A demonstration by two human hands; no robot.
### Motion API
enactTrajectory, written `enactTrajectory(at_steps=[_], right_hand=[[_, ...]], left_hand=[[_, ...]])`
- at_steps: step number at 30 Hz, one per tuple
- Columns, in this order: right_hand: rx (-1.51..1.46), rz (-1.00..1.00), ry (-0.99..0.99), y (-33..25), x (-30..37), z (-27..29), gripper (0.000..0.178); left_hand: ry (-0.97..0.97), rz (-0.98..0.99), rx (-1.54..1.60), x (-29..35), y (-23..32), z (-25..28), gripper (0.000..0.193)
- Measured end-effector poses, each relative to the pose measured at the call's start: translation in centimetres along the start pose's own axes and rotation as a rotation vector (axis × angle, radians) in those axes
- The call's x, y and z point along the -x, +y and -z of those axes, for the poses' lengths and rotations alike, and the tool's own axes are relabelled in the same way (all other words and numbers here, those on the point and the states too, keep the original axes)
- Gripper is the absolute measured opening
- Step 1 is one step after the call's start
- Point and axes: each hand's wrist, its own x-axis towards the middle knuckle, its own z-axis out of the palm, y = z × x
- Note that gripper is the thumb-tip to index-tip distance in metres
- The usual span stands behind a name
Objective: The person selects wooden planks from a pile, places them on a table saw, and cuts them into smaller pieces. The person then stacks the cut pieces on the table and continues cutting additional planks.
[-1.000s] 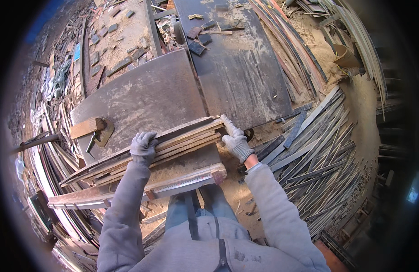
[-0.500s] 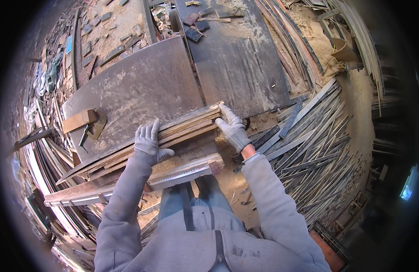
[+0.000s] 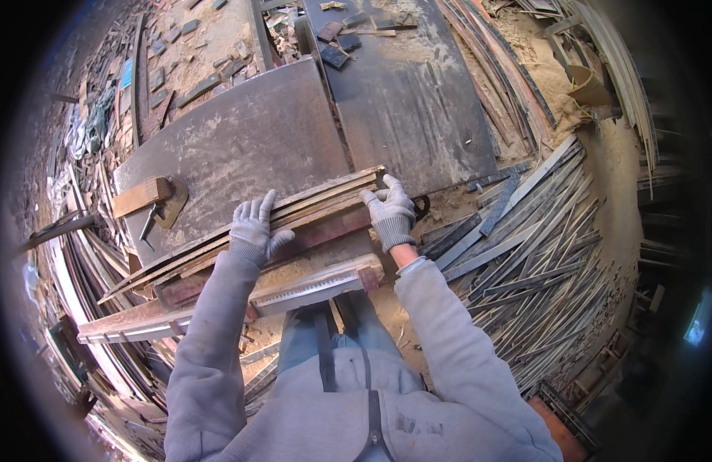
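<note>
Grey-gloved left hand (image 3: 252, 227) lay open across wooden strips (image 3: 325, 199), presumably steadying them; right hand (image 3: 391, 209) rested, fingers bent, at their right end, likely for control, grip unclear.

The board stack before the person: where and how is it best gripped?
Probably clasp the right end of the board stack across its thickness, coming from the right: its long, narrow layers end close together there, at the right hand.

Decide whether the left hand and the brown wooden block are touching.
Apart. The head view shows a stretch of dark tabletop between the left hand and the brown wooden block.
</note>
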Motion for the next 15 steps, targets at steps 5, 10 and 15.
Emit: enactTrajectory(at_steps=[5,10,15], right_hand=[[0.062,0.281,0.096,2.0,0.2,0.7,0.052],[0.430,1.058,0.070,3.1,0.5,1.5,0.034],[0.556,1.100,0.033,3.1,-1.4,1.3,0.017]], left_hand=[[-0.018,0.009,-0.030,-0.4,-0.1,0.3,0.089],[-0.005,0.056,-0.005,-0.5,0.3,0.4,0.070],[-0.044,0.084,-0.018,-0.9,0.3,0.3,0.066]])
